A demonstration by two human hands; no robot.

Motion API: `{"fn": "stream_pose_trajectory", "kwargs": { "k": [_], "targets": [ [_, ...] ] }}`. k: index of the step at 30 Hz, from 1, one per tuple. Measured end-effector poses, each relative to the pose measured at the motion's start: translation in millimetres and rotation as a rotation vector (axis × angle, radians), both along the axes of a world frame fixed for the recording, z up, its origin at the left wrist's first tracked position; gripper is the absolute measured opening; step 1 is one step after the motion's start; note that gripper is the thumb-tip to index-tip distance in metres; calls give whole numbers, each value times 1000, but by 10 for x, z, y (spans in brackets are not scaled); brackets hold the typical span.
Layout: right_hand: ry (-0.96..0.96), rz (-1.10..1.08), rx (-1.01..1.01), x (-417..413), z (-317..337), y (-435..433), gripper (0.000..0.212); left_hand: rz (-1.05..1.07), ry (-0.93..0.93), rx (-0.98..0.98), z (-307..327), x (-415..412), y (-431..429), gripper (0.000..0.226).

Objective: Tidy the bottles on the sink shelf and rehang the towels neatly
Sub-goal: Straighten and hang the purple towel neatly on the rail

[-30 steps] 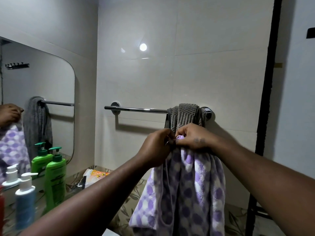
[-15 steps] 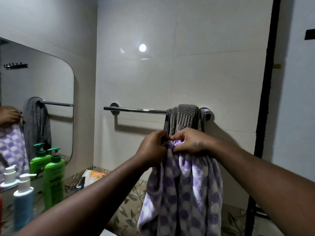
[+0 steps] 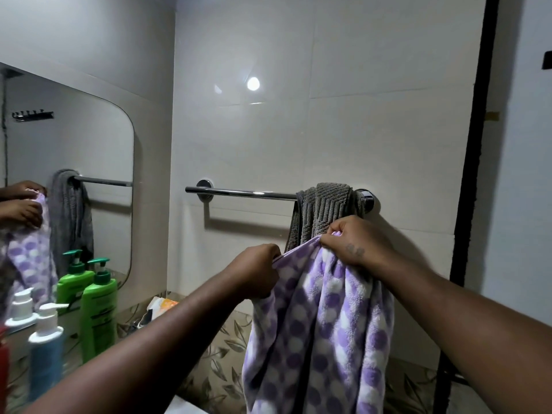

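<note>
A purple-and-white dotted towel point(image 3: 322, 333) hangs in front of me, held by its top edge. My left hand point(image 3: 257, 271) pinches one corner and my right hand point(image 3: 351, 242) pinches the edge a little higher, to the right. Behind them a chrome towel rail point(image 3: 242, 192) runs along the tiled wall, with a grey ribbed towel point(image 3: 324, 210) bunched at its right end. At the lower left a green pump bottle point(image 3: 98, 306) and a blue pump bottle with a white top point(image 3: 44, 348) stand on the sink shelf.
A mirror point(image 3: 89, 150) on the left wall reflects the hands, towels and bottles. A small orange-and-white packet point(image 3: 162, 304) lies on the leaf-patterned counter point(image 3: 221, 354). A black door frame point(image 3: 475, 144) stands at the right.
My hands have drawn apart along the towel's top edge, the left one moving left and down, so the edge is stretched between them.
</note>
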State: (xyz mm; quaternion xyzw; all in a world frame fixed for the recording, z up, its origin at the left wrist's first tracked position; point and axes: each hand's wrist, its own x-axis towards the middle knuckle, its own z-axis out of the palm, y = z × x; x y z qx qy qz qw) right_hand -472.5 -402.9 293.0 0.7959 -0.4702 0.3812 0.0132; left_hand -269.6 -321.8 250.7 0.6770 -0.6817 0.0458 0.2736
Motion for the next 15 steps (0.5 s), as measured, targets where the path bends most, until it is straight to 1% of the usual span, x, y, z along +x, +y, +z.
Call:
{"fn": "stream_pose_trajectory", "kwargs": {
  "k": [3,6,8,10,11,12,13,15],
  "targets": [
    [-15,-49,-19,-3,-1,-32,29,15,-125,75,75,56,69,14],
    [-31,-86,-6,-40,-16,-60,29,52,-241,134,125,134,162,17],
    [-34,-109,6,-47,-20,-67,31,66,-307,131,150,157,214,21],
    [-27,-130,17,-36,-14,-58,31,25,-302,74,173,139,253,22],
    [-18,-126,36,-27,-3,-59,30,-21,-239,37,178,113,268,23],
    [-12,-97,72,-12,15,-59,29,-86,-130,4,176,78,277,26],
    [-14,-39,115,5,34,-56,26,-171,19,-21,173,35,281,29],
    [-7,113,180,48,76,-25,18,-356,422,-30,163,-63,260,39]
  ]
}}
